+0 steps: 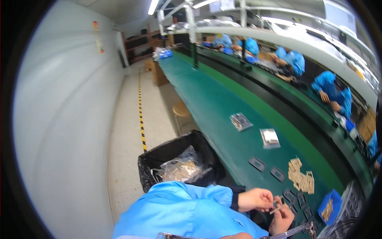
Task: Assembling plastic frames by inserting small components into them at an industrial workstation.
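My left hand and my right hand meet low over the green bench, pinching one small tan strip between their fingertips. My left forearm wears a light blue sleeve. Several dark grey rectangular frame parts lie in a row on the bench just beyond my hands. A heap of tan strips sits to the right of them. My right forearm is mostly hidden at the lower edge.
Two clear plastic bags of parts lie further up the bench. A small blue tray holds tan pieces at the right. A black-lined bin with plastic waste stands at my left, by a round stool. Workers in blue sit across the line.
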A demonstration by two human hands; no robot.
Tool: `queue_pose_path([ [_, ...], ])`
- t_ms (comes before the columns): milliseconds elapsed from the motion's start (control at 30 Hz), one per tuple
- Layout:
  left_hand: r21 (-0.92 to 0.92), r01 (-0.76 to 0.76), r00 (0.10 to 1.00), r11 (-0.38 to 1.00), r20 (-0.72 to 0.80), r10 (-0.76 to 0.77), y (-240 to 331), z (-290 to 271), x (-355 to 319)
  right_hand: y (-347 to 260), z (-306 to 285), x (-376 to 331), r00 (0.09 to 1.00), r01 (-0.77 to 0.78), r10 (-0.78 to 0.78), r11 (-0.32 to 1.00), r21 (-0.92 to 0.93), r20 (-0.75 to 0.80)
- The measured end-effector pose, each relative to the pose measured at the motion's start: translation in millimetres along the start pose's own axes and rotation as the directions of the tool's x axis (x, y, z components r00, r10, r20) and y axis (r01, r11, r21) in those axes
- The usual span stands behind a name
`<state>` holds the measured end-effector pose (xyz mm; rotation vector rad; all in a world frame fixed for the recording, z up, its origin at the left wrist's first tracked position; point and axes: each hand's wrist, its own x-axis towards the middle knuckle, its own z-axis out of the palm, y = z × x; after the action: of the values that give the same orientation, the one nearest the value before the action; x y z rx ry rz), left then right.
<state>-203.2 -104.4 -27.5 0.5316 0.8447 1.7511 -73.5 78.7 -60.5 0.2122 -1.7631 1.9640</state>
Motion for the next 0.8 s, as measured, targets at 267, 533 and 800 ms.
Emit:
queue_pose_path([
  [267, 0.007, -0.117, 0.991, 0.993, -0.059, 0.117, 5.2, 14.2, -5.0, -49.3, 51.4, 17.4, 0.997, 0.051, -0.039, 0.984, -0.17, 0.074],
  [533, 0.555, -0.437, 0.85, 0.708, -0.001, 0.526, 38.9, 16.1, -23.8, -60.1, 46.9, 19.7, 0.994, 0.076, -0.018, 0.817, -0.572, 0.107],
  [800, 0.689, -0.453, 0.888, 0.566, 0.29, 0.358, 44.2, 10.6, -5.3, -55.5, 3.8, 15.4, 0.928, 0.234, -0.063, 0.865, -0.444, 0.366],
])
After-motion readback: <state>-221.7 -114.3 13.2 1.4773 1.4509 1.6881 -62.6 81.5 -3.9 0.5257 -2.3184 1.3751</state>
